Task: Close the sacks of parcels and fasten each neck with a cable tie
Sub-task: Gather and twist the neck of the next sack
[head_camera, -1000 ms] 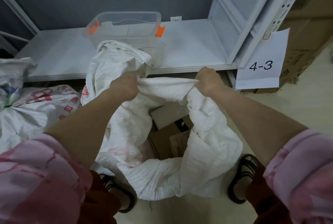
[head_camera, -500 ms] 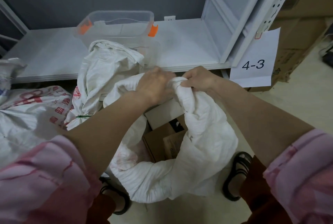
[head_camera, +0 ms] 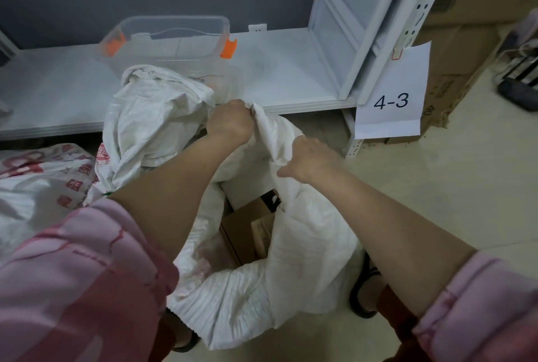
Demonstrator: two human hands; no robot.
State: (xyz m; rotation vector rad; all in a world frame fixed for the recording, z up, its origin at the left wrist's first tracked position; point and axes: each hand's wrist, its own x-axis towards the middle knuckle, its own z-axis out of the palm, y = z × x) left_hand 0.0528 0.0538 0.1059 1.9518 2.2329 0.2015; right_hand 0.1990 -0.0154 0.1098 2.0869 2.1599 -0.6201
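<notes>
An open white woven sack (head_camera: 308, 248) stands on the floor between my feet. Brown cardboard parcels (head_camera: 247, 230) show through its wide mouth. My left hand (head_camera: 230, 124) grips the gathered far rim of the sack, lifted near the shelf edge. My right hand (head_camera: 308, 159) pinches the sack's right rim a little lower and nearer to me. A second white sack (head_camera: 151, 123) stands behind on the left, and a green tie (head_camera: 107, 193) shows at its neck beside my left forearm. No loose cable tie is in view.
A low white shelf (head_camera: 291, 70) runs across the back with a clear plastic bin (head_camera: 171, 41) with orange clips on it. A paper label reading 4-3 (head_camera: 391, 99) hangs on the rack post. A red-printed sack (head_camera: 37, 187) lies at left. Cardboard boxes (head_camera: 454, 50) stand at right.
Both hands first drew together, bunching the far rim. Now the left hand has lifted the rim toward the shelf, and the right hand has slid down to the right side of the mouth.
</notes>
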